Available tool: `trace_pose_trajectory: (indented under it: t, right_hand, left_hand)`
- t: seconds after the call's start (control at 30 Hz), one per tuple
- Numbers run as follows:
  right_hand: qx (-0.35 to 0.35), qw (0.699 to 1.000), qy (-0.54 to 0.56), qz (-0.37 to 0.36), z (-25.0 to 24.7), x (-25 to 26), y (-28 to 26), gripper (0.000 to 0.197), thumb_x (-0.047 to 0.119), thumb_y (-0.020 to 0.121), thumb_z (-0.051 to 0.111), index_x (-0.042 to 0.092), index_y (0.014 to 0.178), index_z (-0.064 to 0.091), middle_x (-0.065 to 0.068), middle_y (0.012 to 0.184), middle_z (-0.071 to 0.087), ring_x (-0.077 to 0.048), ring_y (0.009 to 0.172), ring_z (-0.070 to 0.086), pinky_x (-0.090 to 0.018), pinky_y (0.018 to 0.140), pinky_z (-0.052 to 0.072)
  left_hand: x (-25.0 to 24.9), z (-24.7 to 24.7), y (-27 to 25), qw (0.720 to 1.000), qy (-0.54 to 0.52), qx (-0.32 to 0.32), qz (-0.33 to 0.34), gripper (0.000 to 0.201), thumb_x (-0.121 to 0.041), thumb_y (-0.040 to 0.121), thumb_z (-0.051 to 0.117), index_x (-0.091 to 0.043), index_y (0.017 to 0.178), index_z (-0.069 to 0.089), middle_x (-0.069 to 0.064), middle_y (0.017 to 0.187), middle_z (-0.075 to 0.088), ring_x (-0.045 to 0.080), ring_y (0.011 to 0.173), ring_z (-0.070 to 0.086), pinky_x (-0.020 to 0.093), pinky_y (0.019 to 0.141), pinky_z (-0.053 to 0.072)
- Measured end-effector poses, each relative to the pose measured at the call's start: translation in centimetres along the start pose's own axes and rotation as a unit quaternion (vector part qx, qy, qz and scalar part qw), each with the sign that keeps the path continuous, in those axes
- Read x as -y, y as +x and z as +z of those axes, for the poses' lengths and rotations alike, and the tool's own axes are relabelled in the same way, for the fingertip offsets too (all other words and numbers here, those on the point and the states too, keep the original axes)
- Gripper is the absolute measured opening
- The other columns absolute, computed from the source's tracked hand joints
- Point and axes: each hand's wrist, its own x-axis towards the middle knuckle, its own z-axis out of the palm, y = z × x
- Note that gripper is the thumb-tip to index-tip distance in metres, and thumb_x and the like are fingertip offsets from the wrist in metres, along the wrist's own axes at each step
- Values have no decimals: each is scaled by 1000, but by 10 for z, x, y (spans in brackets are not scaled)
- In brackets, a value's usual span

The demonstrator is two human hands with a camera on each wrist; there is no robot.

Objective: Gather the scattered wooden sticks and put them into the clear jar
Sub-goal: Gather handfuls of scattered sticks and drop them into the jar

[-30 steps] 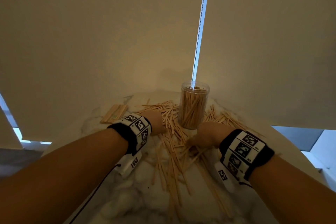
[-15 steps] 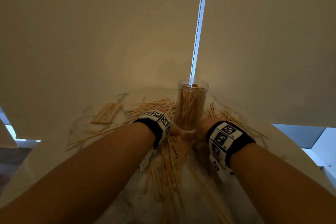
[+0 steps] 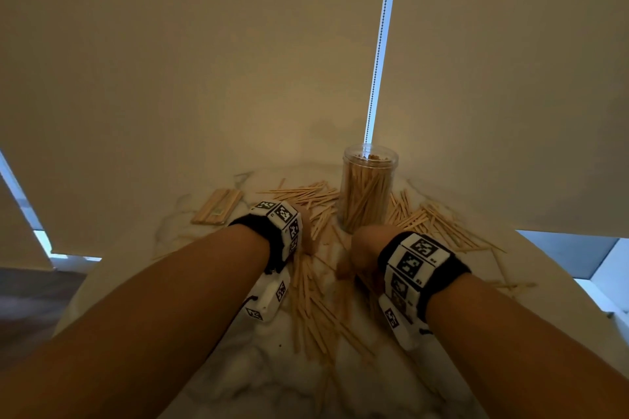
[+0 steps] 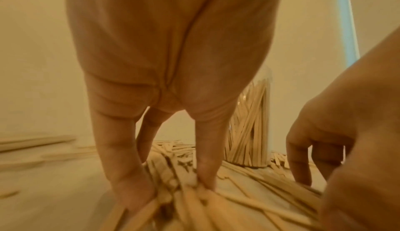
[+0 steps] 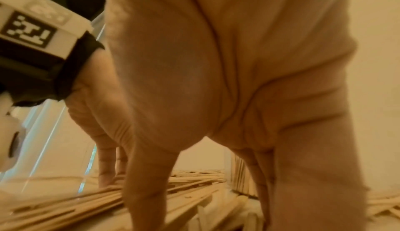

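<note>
The clear jar stands upright at the back of the marble table, packed with wooden sticks. Loose sticks lie around its foot and trail toward me. My left hand is down on the pile left of the jar. In the left wrist view its fingers point straight down, with tips pressed on the sticks. My right hand is just in front of the jar, a small gap from the left. Its fingers also reach down onto the sticks. Neither hand lifts anything.
A tidy bundle of sticks lies at the back left of the table. More sticks fan out right of the jar toward the table's edge. A roller blind with a bead chain hangs close behind the jar.
Half a second ago both hands met at the foot of the jar. Now they have drawn back toward me and slightly apart, fingertips still on the sticks.
</note>
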Motion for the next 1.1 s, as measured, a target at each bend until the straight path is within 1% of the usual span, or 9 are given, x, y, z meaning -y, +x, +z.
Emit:
trace_pose_trajectory:
  t: [0.07,0.17,0.4,0.57,0.63,0.73,0.8,0.97,1.1]
  right_hand:
    - [-4,1000,-5,-16,-1,-3,-1,50,47,92,61,10,125,64,-5,124,65,-25,114,61,-35,96,51]
    - [-10,1000,15,-13,1,-5,-7,53,56,86,65,8,110,70,-3,94,68,-20,88,61,-31,83,51]
    - [-9,1000,-20,-20,2,-2,-13,39,42,85,71,10,108,73,-5,105,71,-20,93,64,-32,86,54]
    - [8,997,-68,-18,5,2,-17,38,45,92,62,13,113,69,-6,103,67,-21,89,57,-33,82,49]
    - [29,994,-104,-15,5,3,-18,31,45,98,53,17,109,62,-5,86,55,-22,83,52,-32,79,42]
    - [38,990,-134,-11,4,1,-20,36,41,99,53,11,115,65,-6,94,52,-21,85,50,-30,79,39]
    - [36,989,-144,-9,4,-2,-19,32,38,97,56,10,108,67,-5,93,53,-21,83,51,-30,77,41]
    - [35,985,-167,-23,6,-6,-17,39,34,97,57,8,125,63,-5,102,53,-21,91,50,-30,78,43]
    - [28,985,-167,-32,9,-8,-20,36,33,99,54,8,123,63,-5,102,53,-21,91,50,-30,78,43]
  left_hand:
    - [6,-3,-11,1000,-5,1,1,81,-72,53,82,-19,113,68,-3,101,70,22,88,66,36,81,57]
    - [6,-1,-25,999,-27,27,3,73,-75,69,70,-15,109,60,4,101,64,26,91,60,34,80,50]
    - [10,16,-18,1000,-6,-8,14,91,-64,55,86,-22,131,60,2,127,64,28,105,64,38,86,55]
    - [9,17,-35,999,-18,-19,23,67,-50,69,82,-15,123,66,3,106,67,29,97,67,35,84,56]
    - [11,16,-30,1000,-10,-14,20,70,-58,57,83,-21,115,68,0,91,65,26,84,67,42,79,59]
    - [16,36,15,1000,-19,17,7,60,-59,57,80,-25,104,69,-3,77,57,23,80,64,44,79,59]
    - [13,19,-16,1000,19,10,1,58,-58,57,81,-27,105,70,-4,77,59,21,80,65,42,78,60]
    - [3,5,-68,998,-56,18,-2,35,-28,93,64,-12,124,65,7,124,65,26,114,63,35,94,52]
    - [7,45,38,999,10,26,25,46,-45,91,57,-23,131,58,5,136,59,26,113,60,43,95,54]
